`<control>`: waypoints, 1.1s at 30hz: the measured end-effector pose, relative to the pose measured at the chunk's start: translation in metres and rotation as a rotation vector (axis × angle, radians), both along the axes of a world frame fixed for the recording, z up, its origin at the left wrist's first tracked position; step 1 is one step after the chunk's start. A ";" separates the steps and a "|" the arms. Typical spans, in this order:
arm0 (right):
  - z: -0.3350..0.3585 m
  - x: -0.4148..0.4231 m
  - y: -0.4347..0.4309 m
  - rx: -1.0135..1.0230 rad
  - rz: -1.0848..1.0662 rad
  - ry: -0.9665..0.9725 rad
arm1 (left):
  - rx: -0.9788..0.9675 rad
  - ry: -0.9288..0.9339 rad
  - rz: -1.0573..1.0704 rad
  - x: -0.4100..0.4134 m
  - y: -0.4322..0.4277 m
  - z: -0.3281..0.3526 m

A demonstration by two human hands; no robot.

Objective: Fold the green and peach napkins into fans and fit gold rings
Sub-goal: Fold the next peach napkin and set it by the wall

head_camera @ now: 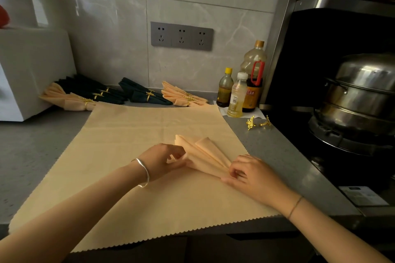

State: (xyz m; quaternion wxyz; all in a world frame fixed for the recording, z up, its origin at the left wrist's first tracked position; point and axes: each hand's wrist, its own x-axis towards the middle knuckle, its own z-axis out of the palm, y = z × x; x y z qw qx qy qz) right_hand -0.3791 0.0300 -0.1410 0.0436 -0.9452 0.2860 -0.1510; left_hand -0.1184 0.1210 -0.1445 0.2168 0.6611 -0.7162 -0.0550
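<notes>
The grey tabletop (32,151) is largely covered by a spread peach napkin (128,134), which lies flat and unfolded with its zigzag edge at the front.

Beyond the far edge of that spread napkin, against the wall, a row of finished fans is seen. There is a peach fan (64,100) at the far left corner, then dark green fans (89,89) and one more green fan (143,94) near the middle. Peach fans (181,96) lie towards the far right corner. Each appears to be bound by a gold ring; the exact count cannot be told.

On the right half of the spread napkin a pleated peach napkin (205,151) lies, fanned open at its far end and gathered at its near end. No ring is fitted on it yet.

The fan's left side is pinched by the left hand (162,160), fingers curled on a pleat. The gathered near end is pinched by the right hand (250,173).

Just off the right edge of the spread napkin, near the bottles (237,96), two loose gold rings (250,123) lie unused.

The task is judged to be mostly done. The pleated napkin remains to be ringed, and the spread napkin probably to be folded and ringed, for which two rings would suffice.
</notes>
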 end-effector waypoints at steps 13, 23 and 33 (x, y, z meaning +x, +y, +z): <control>0.006 0.022 -0.009 0.104 -0.119 -0.061 | 0.047 0.185 0.176 -0.003 -0.029 -0.013; 0.005 0.028 -0.019 0.245 -0.043 0.040 | 0.056 -0.303 0.038 -0.012 -0.034 -0.009; 0.009 0.027 -0.003 0.049 0.018 0.062 | 0.247 -0.176 -0.016 -0.015 -0.040 -0.021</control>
